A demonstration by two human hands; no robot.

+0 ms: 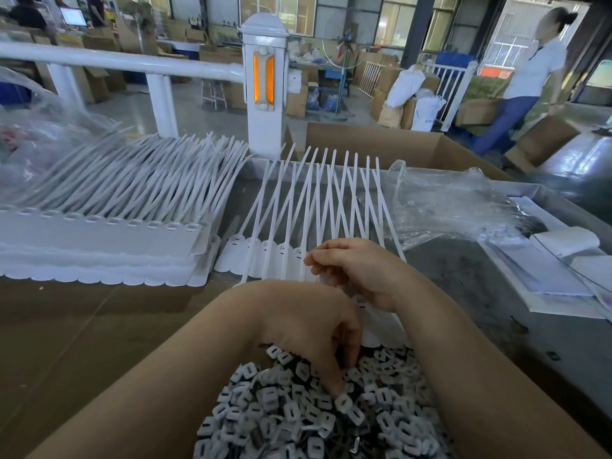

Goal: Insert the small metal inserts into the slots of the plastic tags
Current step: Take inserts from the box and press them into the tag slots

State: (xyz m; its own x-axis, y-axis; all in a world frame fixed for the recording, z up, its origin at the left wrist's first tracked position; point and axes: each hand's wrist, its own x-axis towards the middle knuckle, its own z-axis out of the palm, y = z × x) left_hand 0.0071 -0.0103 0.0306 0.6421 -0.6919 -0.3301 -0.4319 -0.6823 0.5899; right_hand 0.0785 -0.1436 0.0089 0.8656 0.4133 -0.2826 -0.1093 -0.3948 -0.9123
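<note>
Nearest the camera lies a heap of small inserts, pale squarish pieces with a slot in each, filling the space between the two forearms. The left hand reaches down into this heap with its fingers curled; it seems to pinch one insert at the fingertips, though the blur makes that uncertain. Just beyond it, the right hand is raised over the near end of a row of white plastic tags, its fingers curled and pinching the head of one tag. The row lies flat on the worktop, the long tails fanned away towards a cardboard box. To the left sits a stacked batch of tags, well apart from both hands. Crumpled clear plastic lies to the right.
</note>
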